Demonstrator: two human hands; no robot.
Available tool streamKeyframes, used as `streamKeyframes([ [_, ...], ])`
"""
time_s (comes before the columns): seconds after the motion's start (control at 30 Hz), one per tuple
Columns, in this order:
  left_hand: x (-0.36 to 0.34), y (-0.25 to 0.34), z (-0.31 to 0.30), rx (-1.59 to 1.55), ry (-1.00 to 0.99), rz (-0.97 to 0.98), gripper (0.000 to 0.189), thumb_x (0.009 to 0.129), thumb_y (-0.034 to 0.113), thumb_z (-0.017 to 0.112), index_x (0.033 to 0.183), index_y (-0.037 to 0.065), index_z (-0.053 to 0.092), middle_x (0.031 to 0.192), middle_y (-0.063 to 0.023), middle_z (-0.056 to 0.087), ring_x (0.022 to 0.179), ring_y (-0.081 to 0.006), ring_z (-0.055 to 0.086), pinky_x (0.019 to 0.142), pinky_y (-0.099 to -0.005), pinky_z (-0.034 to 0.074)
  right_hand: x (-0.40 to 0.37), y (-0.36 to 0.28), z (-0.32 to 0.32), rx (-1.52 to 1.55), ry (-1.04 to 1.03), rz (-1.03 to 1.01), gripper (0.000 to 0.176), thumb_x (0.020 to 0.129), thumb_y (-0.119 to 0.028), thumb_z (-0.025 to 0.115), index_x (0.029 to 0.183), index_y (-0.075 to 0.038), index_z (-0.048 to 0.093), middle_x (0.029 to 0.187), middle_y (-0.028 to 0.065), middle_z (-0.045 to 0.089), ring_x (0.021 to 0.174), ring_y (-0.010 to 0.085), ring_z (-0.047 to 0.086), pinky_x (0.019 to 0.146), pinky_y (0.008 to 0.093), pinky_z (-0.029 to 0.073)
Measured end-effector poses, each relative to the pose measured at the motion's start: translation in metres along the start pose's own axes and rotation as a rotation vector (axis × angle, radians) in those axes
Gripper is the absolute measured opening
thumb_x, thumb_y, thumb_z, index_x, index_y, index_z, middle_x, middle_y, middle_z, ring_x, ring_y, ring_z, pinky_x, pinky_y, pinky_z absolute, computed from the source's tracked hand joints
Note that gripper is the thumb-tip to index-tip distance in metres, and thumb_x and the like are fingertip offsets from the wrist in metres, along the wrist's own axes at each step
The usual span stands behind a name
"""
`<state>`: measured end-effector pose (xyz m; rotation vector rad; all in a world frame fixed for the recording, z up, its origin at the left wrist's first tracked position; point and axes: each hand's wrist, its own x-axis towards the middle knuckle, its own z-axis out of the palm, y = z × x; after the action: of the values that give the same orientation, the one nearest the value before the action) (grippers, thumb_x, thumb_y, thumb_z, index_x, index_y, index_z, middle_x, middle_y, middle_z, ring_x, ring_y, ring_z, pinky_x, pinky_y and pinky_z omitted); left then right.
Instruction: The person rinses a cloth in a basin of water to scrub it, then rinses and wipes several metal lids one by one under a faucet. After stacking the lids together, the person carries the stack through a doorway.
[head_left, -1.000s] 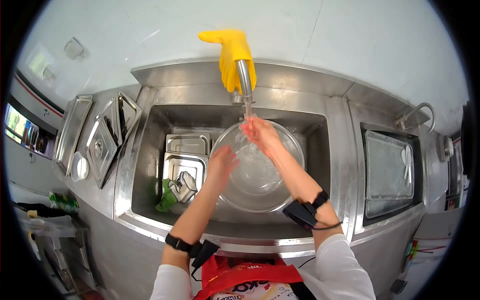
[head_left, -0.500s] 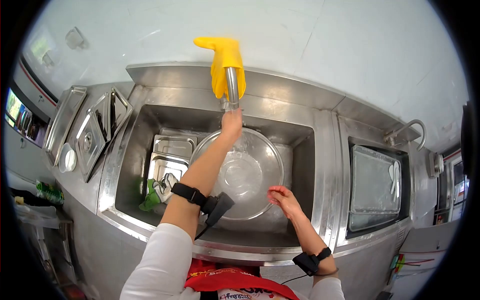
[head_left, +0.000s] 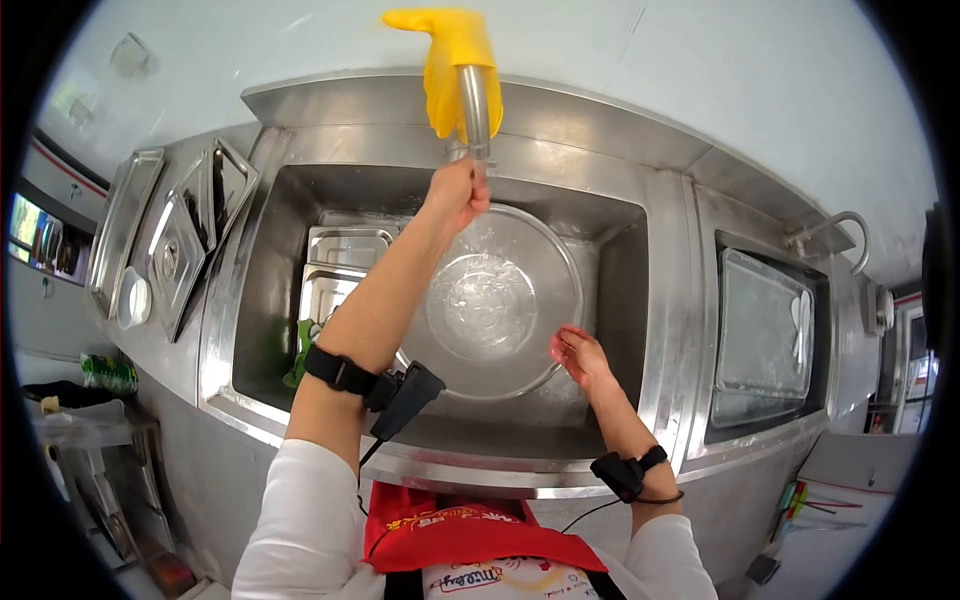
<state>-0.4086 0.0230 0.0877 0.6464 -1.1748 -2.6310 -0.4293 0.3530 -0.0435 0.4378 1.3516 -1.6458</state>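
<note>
Two bare hands are working at the round basin (head_left: 485,345), which is sitting in the sink (head_left: 622,280): the left hand (head_left: 455,195) is curling at the faucet (head_left: 475,105), probably reaching its outlet, grip unclear; the right hand (head_left: 583,358), half-open, empty, is hovering by the rim, likely keeping clear.

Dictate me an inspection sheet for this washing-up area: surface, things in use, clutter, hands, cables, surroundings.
Surface: stainless-steel sink, looks wet.
Things in use: large round metal bowl in the sink; curved steel faucet behind it, yellow rubber glove draped there.
Clutter: rectangular steel pans left of the bowl; diamond-angled steel lid on the left counter.
Hands: left hand at the faucet, grip unclear; right hand open near the bowl's right rim, holding nothing.
Cables: thin black cable from the right forearm device.
Surroundings: second sink at right, holding white spoons; pale wall behind.
</note>
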Motion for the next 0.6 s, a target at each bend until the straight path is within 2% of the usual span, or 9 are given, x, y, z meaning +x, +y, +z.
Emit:
streamKeyframes([
  [0.07,-0.017,0.001,0.021,0.2,0.057,0.036,0.012,0.081,0.017,0.051,0.074,0.007,0.047,0.064,-0.0038,0.047,0.054,-0.0164,0.048,0.05,-0.0272,0.04,0.016,0.0,0.008,0.075,-0.025,0.005,0.021,0.082,-0.01,0.056,0.101,-0.004,0.05,0.089,0.0048,0.055,0.082,0.0154,0.056,0.073,0.0301,0.049],
  [0.1,-0.031,-0.003,0.024,0.289,0.085,0.013,0.016,0.079,0.017,0.054,0.089,0.005,0.049,0.074,-0.0049,0.051,0.063,-0.0169,0.051,0.054,-0.0306,0.042,0.017,-0.005,0.024,0.1,-0.062,0.014,0.022,0.082,-0.011,0.056,0.102,-0.003,0.051,0.089,0.0052,0.055,0.084,0.0157,0.056,0.076,0.0309,0.049],
  [0.13,-0.041,-0.011,0.015,0.424,0.17,0.031,0.021,0.078,0.017,0.055,0.094,0.005,0.049,0.078,-0.0055,0.052,0.068,-0.0173,0.051,0.056,-0.0307,0.042,0.015,-0.012,0.047,0.127,-0.1,0.023,0.022,0.083,-0.013,0.056,0.102,-0.003,0.051,0.089,0.0056,0.056,0.085,0.0159,0.056,0.078,0.0318,0.048],
  [0.27,-0.067,-0.072,-0.096,0.907,0.474,0.118,0.04,0.076,0.017,0.058,0.11,0.002,0.046,0.096,-0.0083,0.053,0.088,-0.0183,0.05,0.068,-0.0296,0.043,-0.007,-0.054,0.155,0.259,-0.304,0.009,0.021,0.083,-0.013,0.056,0.101,-0.003,0.053,0.089,0.0059,0.056,0.085,0.0171,0.056,0.084,0.0344,0.047],
  [0.33,-0.107,-0.091,-0.136,0.955,0.636,0.16,0.038,0.07,0.014,0.058,0.104,-0.002,0.051,0.1,-0.0161,0.055,0.089,-0.0247,0.052,0.076,-0.0334,0.043,0.002,-0.065,0.193,0.317,-0.42,-0.046,0.017,0.083,-0.012,0.056,0.097,-0.003,0.053,0.088,0.0064,0.056,0.084,0.0176,0.056,0.082,0.0357,0.048],
  [0.4,-0.153,-0.09,-0.142,0.831,0.729,-0.051,0.038,0.072,0.013,0.059,0.106,0.001,0.049,0.098,-0.0081,0.051,0.085,-0.0187,0.049,0.072,-0.0289,0.041,0.021,-0.072,0.219,0.357,-0.514,-0.074,0.015,0.082,-0.012,0.058,0.093,-0.004,0.054,0.082,0.0069,0.057,0.077,0.0173,0.058,0.076,0.033,0.051],
  [0.47,-0.18,-0.116,-0.186,0.865,0.838,-0.094,0.035,0.069,0.01,0.06,0.102,0.001,0.051,0.093,-0.009,0.053,0.084,-0.0185,0.049,0.073,-0.029,0.04,0.035,-0.08,0.238,0.421,-0.392,-0.074,0.014,0.083,-0.014,0.056,0.092,-0.004,0.054,0.073,0.004,0.055,0.065,0.0128,0.055,0.062,0.0266,0.05],
  [0.5,-0.191,-0.135,-0.221,0.881,0.856,-0.045,0.038,0.068,0.013,0.061,0.103,0.001,0.052,0.097,-0.0182,0.051,0.092,-0.0276,0.049,0.079,-0.0347,0.04,0.039,-0.08,0.247,0.446,-0.339,-0.07,0.014,0.084,-0.016,0.055,0.091,-0.004,0.054,0.069,0.0026,0.053,0.059,0.0105,0.053,0.056,0.0234,0.05],
  [0.6,-0.221,-0.13,-0.24,0.994,0.927,-0.221,0.045,0.067,0.015,0.061,0.108,0.004,0.048,0.111,-0.0201,0.042,0.096,-0.0332,0.048,0.084,-0.0369,0.039,0.064,-0.079,0.236,0.299,-0.434,-0.1,0.018,0.087,-0.021,0.051,0.089,-0.004,0.054,0.061,-0.0025,0.045,0.047,0.0049,0.04,0.041,0.0172,0.036],
])
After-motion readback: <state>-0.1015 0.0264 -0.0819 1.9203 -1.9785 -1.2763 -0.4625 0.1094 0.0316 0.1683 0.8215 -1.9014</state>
